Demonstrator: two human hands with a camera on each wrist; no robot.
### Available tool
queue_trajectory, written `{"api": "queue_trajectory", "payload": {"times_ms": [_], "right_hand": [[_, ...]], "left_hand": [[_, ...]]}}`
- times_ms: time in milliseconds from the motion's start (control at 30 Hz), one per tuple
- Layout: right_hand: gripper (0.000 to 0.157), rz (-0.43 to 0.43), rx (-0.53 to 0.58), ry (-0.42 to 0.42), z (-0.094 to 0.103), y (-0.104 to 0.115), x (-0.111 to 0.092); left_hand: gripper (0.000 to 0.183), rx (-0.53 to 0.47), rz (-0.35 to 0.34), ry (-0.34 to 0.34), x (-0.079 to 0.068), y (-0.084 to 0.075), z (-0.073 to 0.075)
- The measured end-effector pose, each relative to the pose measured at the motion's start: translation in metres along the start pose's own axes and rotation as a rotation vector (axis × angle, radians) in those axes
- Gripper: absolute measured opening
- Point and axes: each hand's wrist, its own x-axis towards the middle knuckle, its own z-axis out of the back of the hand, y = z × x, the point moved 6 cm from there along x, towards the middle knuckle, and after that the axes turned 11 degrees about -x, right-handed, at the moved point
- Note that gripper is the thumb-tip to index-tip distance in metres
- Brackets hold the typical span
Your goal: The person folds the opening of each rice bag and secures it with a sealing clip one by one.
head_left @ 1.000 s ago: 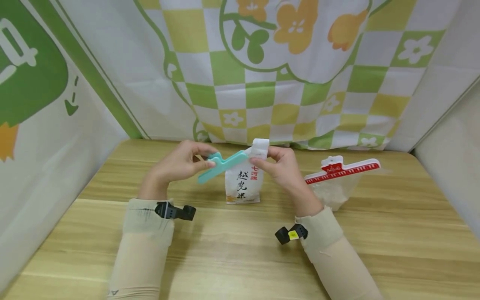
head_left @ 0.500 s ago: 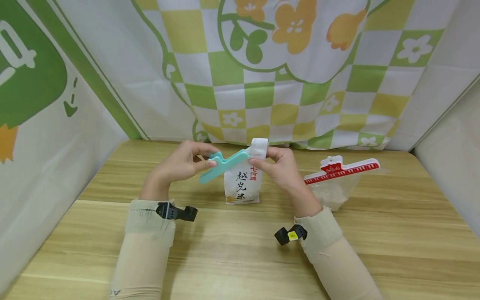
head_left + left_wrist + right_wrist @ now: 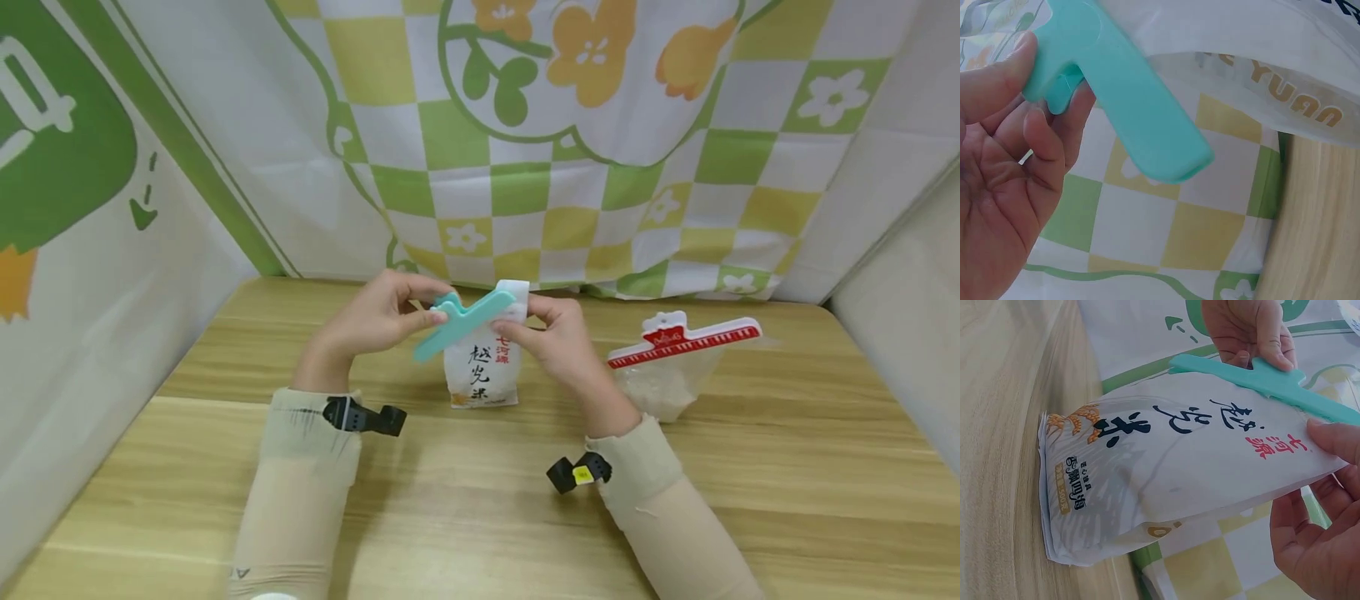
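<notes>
My left hand (image 3: pixel 382 315) pinches the handle of a turquoise bag clip (image 3: pixel 467 323) between thumb and fingers. The clip lies slanted across the upper left of a white rice bag (image 3: pixel 480 367) with black and red characters. In the right wrist view the long clip (image 3: pixel 1260 381) runs along the bag's side edge near the top. My right hand (image 3: pixel 558 337) pinches the upper right of the bag, whose top is folded over. The bag's base stands on the table. In the left wrist view the clip's handles (image 3: pixel 1063 87) sit between thumb and fingers.
A clear bag of pale grains (image 3: pixel 667 387) stands to the right, held by a red and white clip (image 3: pixel 678 340). The wooden table (image 3: pixel 480 508) ends at a checked cloth (image 3: pixel 517 192) behind. White printed cloth (image 3: pixel 172 242) forms the left side.
My left hand has moved right with the turquoise clip, which now overlaps more of the bag's top. The bag's top has leaned slightly left, with my right hand still gripping it.
</notes>
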Motion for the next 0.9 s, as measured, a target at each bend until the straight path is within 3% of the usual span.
{"api": "queue_trajectory", "payload": {"times_ms": [367, 600, 900], "right_hand": [[0.023, 0.003, -0.007, 0.01, -0.0008, 0.002, -0.0016], [0.023, -0.008, 0.002, 0.009, 0.0, 0.002, -0.0028], [0.024, 0.005, -0.05, 0.021, -0.0001, -0.0016, 0.0013]], "left_hand": [[0.026, 0.017, -0.006, 0.001, 0.0021, -0.0085, -0.0035], [0.027, -0.035, 0.012, 0.037, 0.0027, -0.0076, -0.0061], [0.027, -0.057, 0.005, 0.024, 0.0029, -0.0072, -0.0073]]}}
